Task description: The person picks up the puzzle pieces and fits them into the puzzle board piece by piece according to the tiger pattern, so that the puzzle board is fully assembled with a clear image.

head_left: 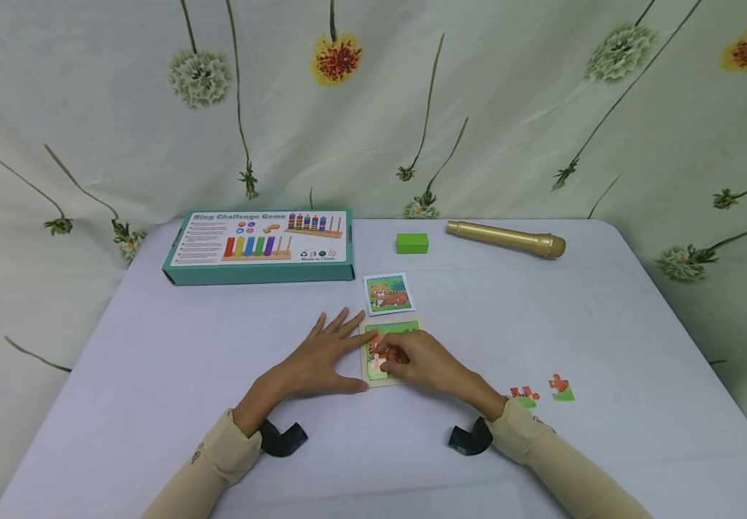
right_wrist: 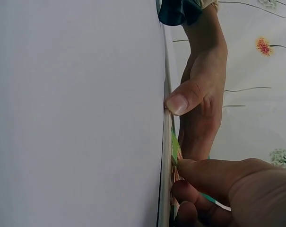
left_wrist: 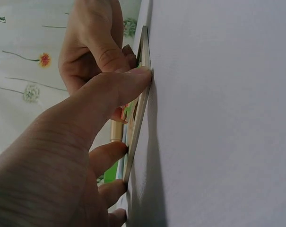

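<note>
A small wooden puzzle tray with a green and orange animal picture lies in front of me, its edge showing in the left wrist view. My left hand is spread flat at its left side, thumb at the near corner and index finger reaching over the picture. Over the tray, my right hand pinches a puzzle piece between thumb and curled fingers; most of that piece is hidden. Two loose puzzle pieces, one by the right sleeve and another beyond it, lie on the table.
Just behind the tray is a picture card of an orange animal. Farther back stand a green game box at left, a green block, and a gold microphone at right. A floral cloth hangs behind the table.
</note>
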Available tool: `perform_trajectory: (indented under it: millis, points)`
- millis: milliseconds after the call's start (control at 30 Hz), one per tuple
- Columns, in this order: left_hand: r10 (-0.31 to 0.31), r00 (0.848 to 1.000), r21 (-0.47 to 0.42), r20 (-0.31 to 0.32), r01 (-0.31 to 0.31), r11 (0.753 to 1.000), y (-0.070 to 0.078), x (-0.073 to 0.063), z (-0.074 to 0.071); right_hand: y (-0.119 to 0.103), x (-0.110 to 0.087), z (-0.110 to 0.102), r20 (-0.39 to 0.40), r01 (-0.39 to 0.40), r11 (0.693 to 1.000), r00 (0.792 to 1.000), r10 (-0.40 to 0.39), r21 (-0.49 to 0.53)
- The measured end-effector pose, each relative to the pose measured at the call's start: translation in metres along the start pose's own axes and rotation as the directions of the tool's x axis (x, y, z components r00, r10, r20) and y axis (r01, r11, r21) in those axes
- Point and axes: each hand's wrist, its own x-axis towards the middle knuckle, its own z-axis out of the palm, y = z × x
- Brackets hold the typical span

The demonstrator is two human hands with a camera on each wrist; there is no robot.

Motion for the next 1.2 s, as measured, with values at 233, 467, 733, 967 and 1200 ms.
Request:
perform_trajectory:
  millis: [233, 467, 733, 967, 1200]
  points:
    - [0.006, 1.0, 0.006, -0.002, -0.006, 1.0, -0.001, 0.0, 0.001, 0.0, 0.0, 0.001, -0.018, 0.016, 0.997, 1.0, -0.018, -0.079]
    - [0.0, 1.0, 0.008, 0.004, 0.0, 1.0, -0.003, 0.001, 0.002, 0.0, -0.003, -0.001, -0.011, 0.018, 0.99, 1.0, -0.019, -0.139]
    - [-0.002, 1.0, 0.002, 0.008, 0.002, 1.0, -0.001, 0.0, 0.001, 0.004, -0.005, -0.004, 0.014, 0.06, 0.986, 0.998, -0.059, -0.153]
    - [-0.01, 1.0, -0.001, 0.012, 0.011, 1.0, 0.0, 0.0, 0.0, 0.01, -0.002, -0.007, 0.048, 0.105, 0.983, 0.994, -0.099, -0.15]
    - [-0.01, 1.0, -0.002, 0.012, 0.01, 1.0, -0.001, 0.0, 0.0, 0.013, -0.001, -0.011, 0.105, 0.139, 0.976, 0.987, -0.123, -0.168]
